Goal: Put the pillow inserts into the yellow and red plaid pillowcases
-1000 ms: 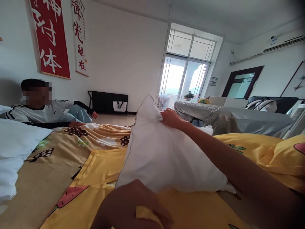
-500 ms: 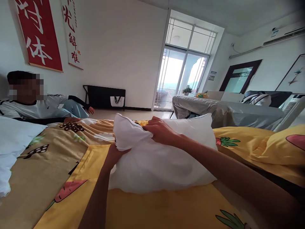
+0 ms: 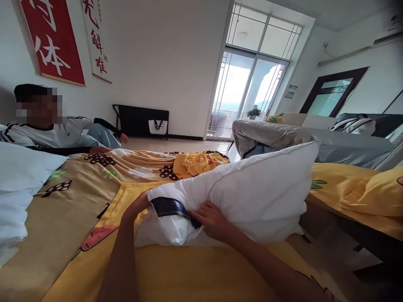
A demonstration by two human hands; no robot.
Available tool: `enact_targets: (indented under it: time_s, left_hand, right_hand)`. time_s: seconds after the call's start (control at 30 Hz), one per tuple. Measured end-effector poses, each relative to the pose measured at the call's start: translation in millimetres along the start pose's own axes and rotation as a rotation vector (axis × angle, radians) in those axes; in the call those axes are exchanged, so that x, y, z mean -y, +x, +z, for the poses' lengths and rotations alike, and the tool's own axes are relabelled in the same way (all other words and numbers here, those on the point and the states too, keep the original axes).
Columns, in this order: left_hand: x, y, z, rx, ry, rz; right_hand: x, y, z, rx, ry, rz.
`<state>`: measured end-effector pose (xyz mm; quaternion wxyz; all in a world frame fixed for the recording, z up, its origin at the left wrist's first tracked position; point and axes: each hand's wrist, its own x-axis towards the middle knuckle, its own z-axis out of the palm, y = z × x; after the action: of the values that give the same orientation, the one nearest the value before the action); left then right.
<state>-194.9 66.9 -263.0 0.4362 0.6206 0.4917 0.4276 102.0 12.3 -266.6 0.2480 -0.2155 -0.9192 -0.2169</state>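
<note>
A white pillow (image 3: 258,193) lies across the yellow printed sheet (image 3: 176,272) in front of me. Its near left end is open and shows a dark blue label (image 3: 171,207) inside. My left hand (image 3: 137,206) grips the left edge of that open end; most of its fingers are hidden behind the fabric. My right hand (image 3: 210,220) presses its fingers against the underside of the opening, pinching the cloth beside the label.
A person (image 3: 47,130) in a white top sits at the far left beside a white duvet (image 3: 19,188). A crumpled yellow cloth (image 3: 195,162) lies further up the bed. A grey covered table (image 3: 283,136) stands at the right, a black bench (image 3: 141,121) against the wall.
The pillow has been laid down and turned, its right end now raised. My right hand moved from the pillow's top to its near open end, where the dark label now shows.
</note>
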Motion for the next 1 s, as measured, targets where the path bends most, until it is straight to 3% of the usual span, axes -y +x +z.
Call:
enact_targets:
  time_s: [0.1, 0.3, 0.5, 0.67, 1.0]
  left_hand:
    - [5, -8, -5, 0.083, 0.004, -0.115]
    - [6, 1, 6, -0.025, -0.074, -0.172]
    - [0, 10, 13, -0.100, -0.290, -0.157]
    - [-2, 7, 14, -0.125, -0.384, -0.164]
    - [6, 12, 12, -0.098, -0.512, -0.188]
  right_hand:
    - [-10, 4, -8, 0.013, 0.095, 0.078]
    - [8, 22, -20, 0.060, 0.193, 0.274]
    - [45, 32, 9, 0.227, 0.071, 0.198]
    - [48, 35, 37, 0.254, 0.036, 0.241]
    - [50, 31, 45, 0.241, -0.105, 0.223]
